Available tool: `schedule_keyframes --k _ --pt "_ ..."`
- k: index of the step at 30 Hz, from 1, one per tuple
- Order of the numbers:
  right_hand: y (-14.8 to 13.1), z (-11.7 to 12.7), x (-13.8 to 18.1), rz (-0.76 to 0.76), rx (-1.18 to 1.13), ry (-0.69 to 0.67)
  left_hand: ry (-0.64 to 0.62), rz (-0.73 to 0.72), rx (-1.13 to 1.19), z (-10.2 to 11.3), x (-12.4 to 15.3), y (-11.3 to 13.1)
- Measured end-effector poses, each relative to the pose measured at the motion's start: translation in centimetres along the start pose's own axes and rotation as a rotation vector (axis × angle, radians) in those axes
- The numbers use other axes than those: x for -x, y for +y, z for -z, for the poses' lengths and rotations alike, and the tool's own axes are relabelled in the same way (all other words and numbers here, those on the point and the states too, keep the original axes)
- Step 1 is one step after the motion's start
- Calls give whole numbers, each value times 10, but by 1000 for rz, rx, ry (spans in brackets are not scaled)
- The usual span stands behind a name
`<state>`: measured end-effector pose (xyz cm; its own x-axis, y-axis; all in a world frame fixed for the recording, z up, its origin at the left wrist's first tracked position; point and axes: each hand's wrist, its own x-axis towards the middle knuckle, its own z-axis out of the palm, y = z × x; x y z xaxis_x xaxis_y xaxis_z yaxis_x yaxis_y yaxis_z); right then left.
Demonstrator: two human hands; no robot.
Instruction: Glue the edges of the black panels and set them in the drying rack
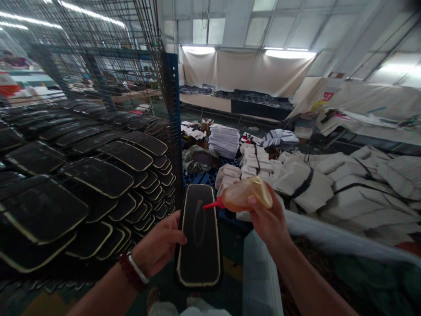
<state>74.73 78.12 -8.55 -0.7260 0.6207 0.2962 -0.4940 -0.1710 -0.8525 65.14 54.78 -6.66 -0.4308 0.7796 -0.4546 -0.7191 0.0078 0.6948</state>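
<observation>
My left hand (157,246) grips the left edge of a black oblong pad (200,237) with a pale border, held flat in front of me. A glossy oval line of glue shows near the pad's middle. My right hand (268,219) is closed round a soft translucent squeeze bottle (245,194) of yellowish glue. The bottle's red nozzle (213,204) points left and sits just over the pad's upper right part. A beaded bracelet and a metal band circle my left wrist.
A wire drying rack (98,166) on the left holds several rows of similar black pads. A blue rack post (173,109) stands beside it. Bundled pale fabric pieces (305,184) and a stack of white sheets (224,140) lie ahead and right. A white container edge (259,272) is below my right arm.
</observation>
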Motion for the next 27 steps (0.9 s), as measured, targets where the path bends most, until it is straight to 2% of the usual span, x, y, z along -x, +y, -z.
schedule_keyframes --k 3,6,9,11,13,16,19,23,27 --pt "2 -5 6 -22 -61 8 2 -7 7 0 2 1" --pt "7 -1 18 -294 -172 8 48 -39 -2 2 1 3" --pt "16 10 24 -616 -381 118 103 -58 -1 7 0 2" --pt "24 19 27 -726 -550 209 131 -64 -8 11 -1 0" --pt "32 25 33 -800 -663 224 150 -71 -28 16 -3 -2" --pt "41 28 46 -854 -740 141 147 -62 -55 20 -6 -6" --pt "45 26 51 -832 -735 51 120 -6 -77 21 -9 -10" --pt "46 26 49 -765 -684 53 80 54 -83 19 -11 -15" --pt "48 32 50 -770 -711 68 77 109 -109 21 -12 -17"
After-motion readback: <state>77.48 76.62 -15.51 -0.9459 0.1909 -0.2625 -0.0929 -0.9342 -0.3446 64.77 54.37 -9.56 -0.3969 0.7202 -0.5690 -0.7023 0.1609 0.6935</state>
